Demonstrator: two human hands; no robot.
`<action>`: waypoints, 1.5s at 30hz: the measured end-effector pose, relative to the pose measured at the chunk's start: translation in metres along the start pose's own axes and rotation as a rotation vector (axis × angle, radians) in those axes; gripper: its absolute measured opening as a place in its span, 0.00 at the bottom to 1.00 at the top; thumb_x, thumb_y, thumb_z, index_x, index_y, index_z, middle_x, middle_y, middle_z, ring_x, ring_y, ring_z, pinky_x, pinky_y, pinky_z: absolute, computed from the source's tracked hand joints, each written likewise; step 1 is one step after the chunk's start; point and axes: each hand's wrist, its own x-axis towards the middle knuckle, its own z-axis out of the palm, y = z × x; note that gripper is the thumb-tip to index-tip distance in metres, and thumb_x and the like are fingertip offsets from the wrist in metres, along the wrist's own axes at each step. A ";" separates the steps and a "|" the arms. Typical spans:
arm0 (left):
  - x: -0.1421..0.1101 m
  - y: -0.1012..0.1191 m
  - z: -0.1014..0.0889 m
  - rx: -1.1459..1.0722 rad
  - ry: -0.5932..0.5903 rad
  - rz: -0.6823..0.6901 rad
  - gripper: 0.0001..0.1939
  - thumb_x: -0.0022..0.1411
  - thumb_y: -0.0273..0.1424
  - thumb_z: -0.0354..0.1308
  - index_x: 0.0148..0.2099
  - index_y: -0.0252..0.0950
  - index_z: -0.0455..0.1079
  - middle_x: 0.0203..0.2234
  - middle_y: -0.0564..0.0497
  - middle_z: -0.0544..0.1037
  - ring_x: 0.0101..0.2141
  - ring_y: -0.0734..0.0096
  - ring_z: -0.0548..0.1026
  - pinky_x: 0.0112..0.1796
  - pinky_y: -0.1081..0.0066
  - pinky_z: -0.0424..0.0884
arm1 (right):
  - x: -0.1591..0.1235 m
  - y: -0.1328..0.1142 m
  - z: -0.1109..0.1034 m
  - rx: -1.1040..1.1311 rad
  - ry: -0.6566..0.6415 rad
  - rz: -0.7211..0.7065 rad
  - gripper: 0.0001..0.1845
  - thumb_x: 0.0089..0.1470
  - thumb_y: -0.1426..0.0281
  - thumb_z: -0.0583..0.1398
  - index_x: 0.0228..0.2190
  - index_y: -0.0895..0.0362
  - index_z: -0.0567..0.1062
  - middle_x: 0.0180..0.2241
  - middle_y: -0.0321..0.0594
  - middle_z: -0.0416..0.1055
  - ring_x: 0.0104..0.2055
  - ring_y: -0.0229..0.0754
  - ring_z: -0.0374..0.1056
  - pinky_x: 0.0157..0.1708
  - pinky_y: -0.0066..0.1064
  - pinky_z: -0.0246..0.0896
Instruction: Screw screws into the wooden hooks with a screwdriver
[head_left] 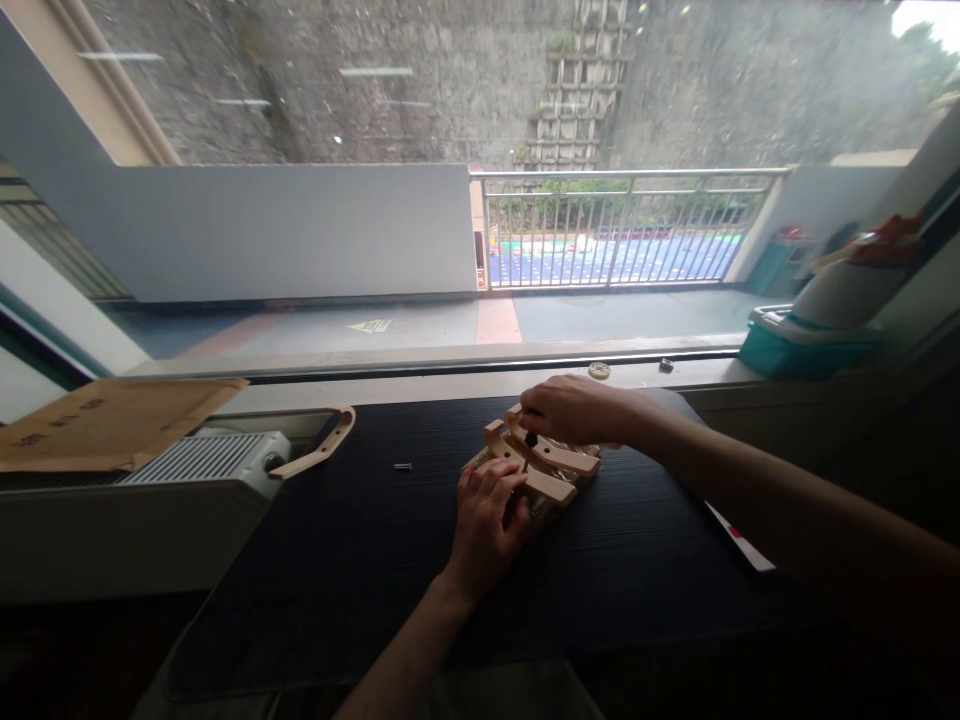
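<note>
My left hand (491, 505) is closed around the near side of a curved wooden piece (550, 486), pressing it onto a flat, shiny-wrapped bundle. A second curved wooden piece (566, 458) with dark holes lies just behind it. Above them, my right hand (566, 408) is wrapped round what looks like a screwdriver (531, 439). Its dark lower end and a thin shaft point down at the near wooden piece; the handle is hidden in my fist. Off to the left, a few small screws (403, 466) lie on the black table (360, 560).
Another curved wooden piece (319, 447) overhangs the table's left edge, near a radiator (210, 460) and brown cardboard (112, 420). A tape roll (599, 370) and a small dark object (666, 365) sit on the sill. A teal box (795, 345) stands right.
</note>
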 end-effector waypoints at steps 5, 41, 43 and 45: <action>0.001 0.000 -0.002 -0.014 -0.015 -0.002 0.11 0.60 0.26 0.51 0.46 0.40 0.67 0.47 0.49 0.73 0.52 0.63 0.66 0.56 0.53 0.52 | -0.007 0.010 -0.012 0.143 -0.105 0.018 0.13 0.53 0.65 0.53 0.33 0.56 0.75 0.27 0.37 0.73 0.23 0.33 0.61 0.22 0.26 0.47; 0.008 -0.018 -0.035 -0.134 -0.178 -0.061 0.18 0.53 0.31 0.60 0.48 0.38 0.69 0.47 0.45 0.72 0.50 0.58 0.68 0.51 0.58 0.66 | -0.014 -0.002 0.009 0.154 0.012 -0.022 0.13 0.52 0.66 0.54 0.36 0.54 0.77 0.30 0.37 0.74 0.27 0.35 0.63 0.25 0.27 0.49; 0.009 -0.019 -0.032 -0.138 -0.158 -0.058 0.17 0.53 0.30 0.59 0.47 0.38 0.70 0.45 0.45 0.73 0.49 0.59 0.68 0.50 0.57 0.67 | -0.010 -0.003 0.006 0.160 -0.004 -0.026 0.13 0.51 0.66 0.55 0.36 0.55 0.76 0.29 0.37 0.74 0.27 0.35 0.63 0.25 0.27 0.49; 0.009 -0.020 -0.029 -0.148 -0.140 -0.050 0.15 0.54 0.29 0.59 0.46 0.39 0.70 0.45 0.46 0.73 0.48 0.59 0.68 0.50 0.57 0.66 | -0.006 -0.005 0.006 0.149 -0.006 -0.027 0.13 0.51 0.67 0.55 0.35 0.56 0.76 0.30 0.38 0.74 0.28 0.35 0.63 0.26 0.26 0.50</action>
